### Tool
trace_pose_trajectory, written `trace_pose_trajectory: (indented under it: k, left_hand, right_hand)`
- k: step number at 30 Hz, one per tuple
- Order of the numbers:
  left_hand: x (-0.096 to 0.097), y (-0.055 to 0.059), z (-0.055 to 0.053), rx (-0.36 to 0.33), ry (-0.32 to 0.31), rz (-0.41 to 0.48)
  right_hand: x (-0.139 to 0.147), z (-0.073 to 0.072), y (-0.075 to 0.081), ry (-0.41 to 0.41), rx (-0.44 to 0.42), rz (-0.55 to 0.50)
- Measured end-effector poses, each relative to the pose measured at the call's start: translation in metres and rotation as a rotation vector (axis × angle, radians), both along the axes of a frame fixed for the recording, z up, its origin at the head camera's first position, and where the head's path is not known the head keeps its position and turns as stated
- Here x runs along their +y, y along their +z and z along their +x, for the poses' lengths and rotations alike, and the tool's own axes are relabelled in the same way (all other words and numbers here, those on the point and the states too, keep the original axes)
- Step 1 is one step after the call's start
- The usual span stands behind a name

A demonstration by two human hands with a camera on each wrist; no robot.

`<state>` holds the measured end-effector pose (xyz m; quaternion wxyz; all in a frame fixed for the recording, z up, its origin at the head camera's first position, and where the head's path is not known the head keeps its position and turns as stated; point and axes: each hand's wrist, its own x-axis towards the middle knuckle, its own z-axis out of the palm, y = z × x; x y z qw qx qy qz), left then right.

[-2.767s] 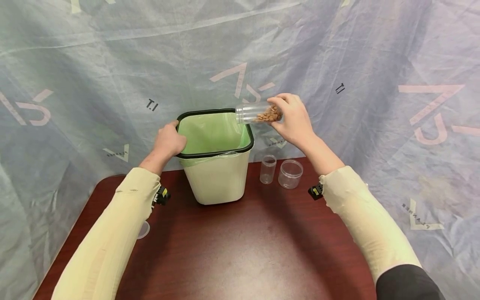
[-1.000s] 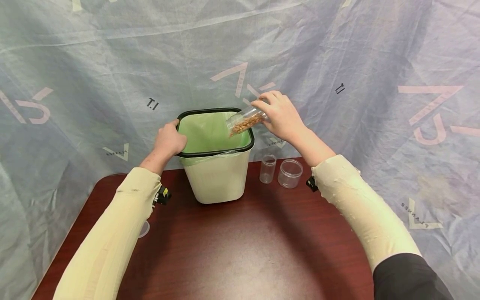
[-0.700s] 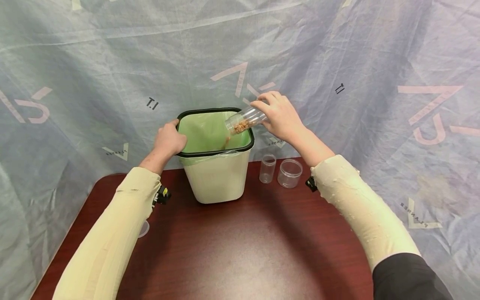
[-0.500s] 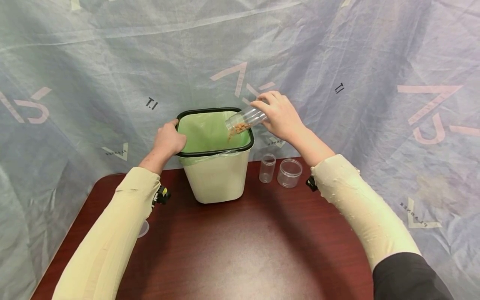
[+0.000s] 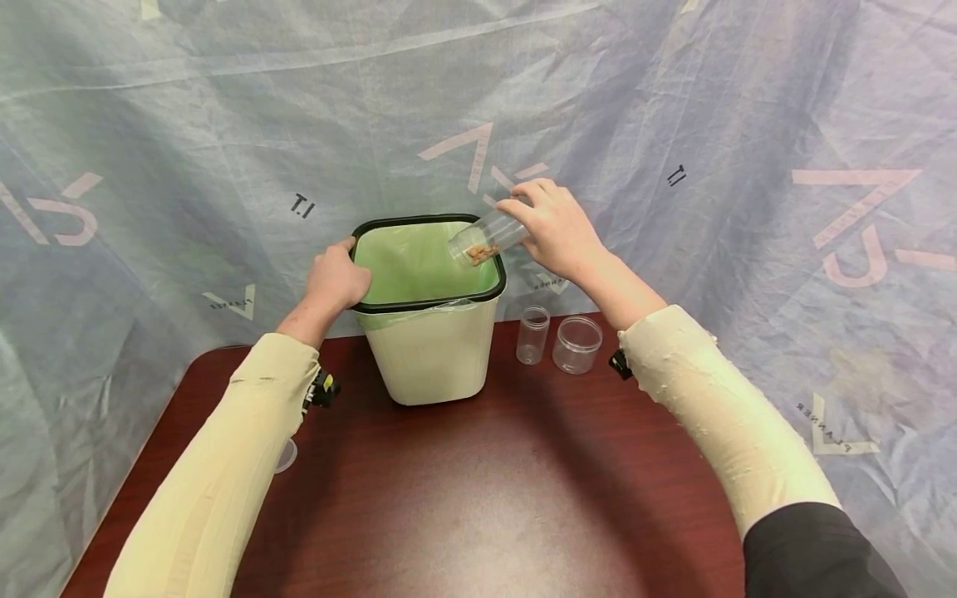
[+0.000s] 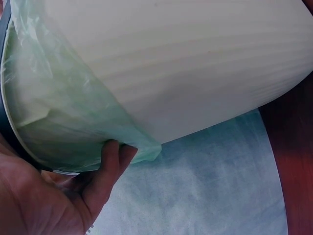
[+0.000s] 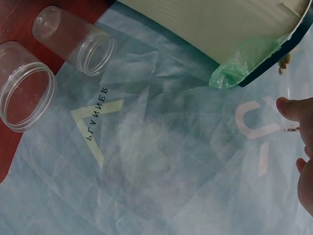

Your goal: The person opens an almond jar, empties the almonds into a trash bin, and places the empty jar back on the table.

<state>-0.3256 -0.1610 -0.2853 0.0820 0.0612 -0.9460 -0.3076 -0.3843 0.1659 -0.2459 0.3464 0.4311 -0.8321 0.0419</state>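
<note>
A cream waste bin [image 5: 434,357] with a black rim and green liner [image 5: 404,257] stands on the table. My left hand [image 5: 338,278] grips its left rim; in the left wrist view its fingers [image 6: 103,178] press the folded-over liner against the outside wall. Over the bin's right side, my right hand [image 5: 559,226] holds a clear plastic jar [image 5: 503,231] by its base end. The jar is tilted with its mouth down to the left. A few small brown pieces [image 5: 480,254], like kibble or nuts, lie near the mouth. In the right wrist view the jar is mostly hidden.
Two clear jars without lids, one tall and narrow [image 5: 532,336] and one short and wide [image 5: 577,345], stand right of the bin. A clear round lid [image 5: 287,456] lies partly behind the left sleeve. Grey fabric [image 5: 374,108] hangs close behind the dark red table [image 5: 449,482].
The right hand has moved left and tipped the jar from nearly level to mouth down. Brown pieces have fallen into the bin, leaving only a few inside. The left hand has stayed put.
</note>
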Motion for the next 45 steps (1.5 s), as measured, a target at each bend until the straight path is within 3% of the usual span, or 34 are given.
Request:
trace_pose_trajectory:
  k: [32,40,45]
  left_hand:
    - [0.0017,-0.0002,0.0005,0.007,0.000,0.007]
    - [0.0022,-0.0008,-0.0009,0.010,0.005,0.005]
    - [0.0022,-0.0008,-0.0011,0.011,0.006,0.006]
  right_hand:
    - [-0.0054,0.0009,0.0007,0.012,0.026,0.029]
    - [-0.0061,-0.0015,-0.0024,0.052,0.131,0.054]
    - [-0.0072,-0.0013,-0.0033,0.062,0.120,0.034]
